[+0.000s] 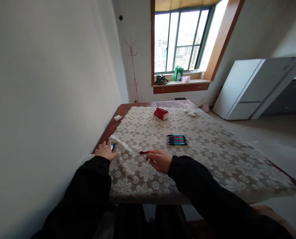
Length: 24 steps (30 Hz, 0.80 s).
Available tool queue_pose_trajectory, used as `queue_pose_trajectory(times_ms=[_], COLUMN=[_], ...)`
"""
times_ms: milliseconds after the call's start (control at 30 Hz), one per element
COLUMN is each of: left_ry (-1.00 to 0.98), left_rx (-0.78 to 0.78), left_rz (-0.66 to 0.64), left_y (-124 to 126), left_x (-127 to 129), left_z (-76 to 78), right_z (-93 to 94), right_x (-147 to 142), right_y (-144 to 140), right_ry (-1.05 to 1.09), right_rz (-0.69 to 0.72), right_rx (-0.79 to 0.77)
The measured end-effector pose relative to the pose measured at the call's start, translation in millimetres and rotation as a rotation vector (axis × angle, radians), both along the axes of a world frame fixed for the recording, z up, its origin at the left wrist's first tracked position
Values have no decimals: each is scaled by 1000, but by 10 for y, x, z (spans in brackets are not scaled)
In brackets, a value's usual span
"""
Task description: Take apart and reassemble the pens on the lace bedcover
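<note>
A person in black sleeves reaches over a tabletop (pixel 237 159) covered by a floral lace cloth. The left hand (pixel 105 151) lies flat, fingers spread, at the near left edge, touching a phone (pixel 112 145) with a lit screen. The right hand (pixel 160 160) rests palm down near the front edge, fingers loosely curled, its fingertips on a red pen (pixel 144 152). A neat row of pens (pixel 177 139) lies just beyond, toward the middle. A red box (pixel 161 113) sits near the far edge, and a small white object (pixel 117 117) at the far left edge.
</note>
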<state>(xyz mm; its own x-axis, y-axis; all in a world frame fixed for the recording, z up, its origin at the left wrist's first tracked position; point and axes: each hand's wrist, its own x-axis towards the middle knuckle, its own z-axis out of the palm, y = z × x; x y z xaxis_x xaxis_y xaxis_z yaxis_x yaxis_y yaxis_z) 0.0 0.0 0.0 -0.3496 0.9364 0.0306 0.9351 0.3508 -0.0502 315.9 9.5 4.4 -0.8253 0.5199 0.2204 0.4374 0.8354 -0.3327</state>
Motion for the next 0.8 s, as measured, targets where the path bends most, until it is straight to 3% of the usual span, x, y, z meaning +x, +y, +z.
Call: queue_pose_trajectory(times_ms=[100, 167, 233, 300, 400, 467, 533, 567, 667, 800], left_ry=[-116, -284, -504, -842, -1298, -1431, -1442, -1410, -1269, -1124], left_rx=[61, 102, 176, 326, 675, 708, 591, 533, 412, 461], left_rz=[-294, -417, -452, -409, -244, -244, -381, -465, -662, -660], left_y=[80, 209, 400, 619, 881, 944, 918, 885, 782, 744], left_x=[392, 672, 909, 1082, 1253, 1339, 1404, 1425, 1434, 1378], left_z=[83, 104, 93, 50, -84, -206, -328, -379, -470, -484], right_z=[-158, -292, -400, -473, -541, -569, -581, -581, -561, -523], right_x=[-79, -120, -131, -109, -46, -9, 13, 19, 21, 31], right_y=[519, 688, 770, 833, 956, 1035, 1078, 1082, 1050, 989], right_ry=[-123, -167, -111, 100, 618, 929, 1122, 1187, 1274, 1193], right_rz=[-154, -159, -145, -204, -367, -374, -301, -280, -263, -255], right_rx=[110, 110, 98, 42, -267, -597, -860, -919, -976, -991])
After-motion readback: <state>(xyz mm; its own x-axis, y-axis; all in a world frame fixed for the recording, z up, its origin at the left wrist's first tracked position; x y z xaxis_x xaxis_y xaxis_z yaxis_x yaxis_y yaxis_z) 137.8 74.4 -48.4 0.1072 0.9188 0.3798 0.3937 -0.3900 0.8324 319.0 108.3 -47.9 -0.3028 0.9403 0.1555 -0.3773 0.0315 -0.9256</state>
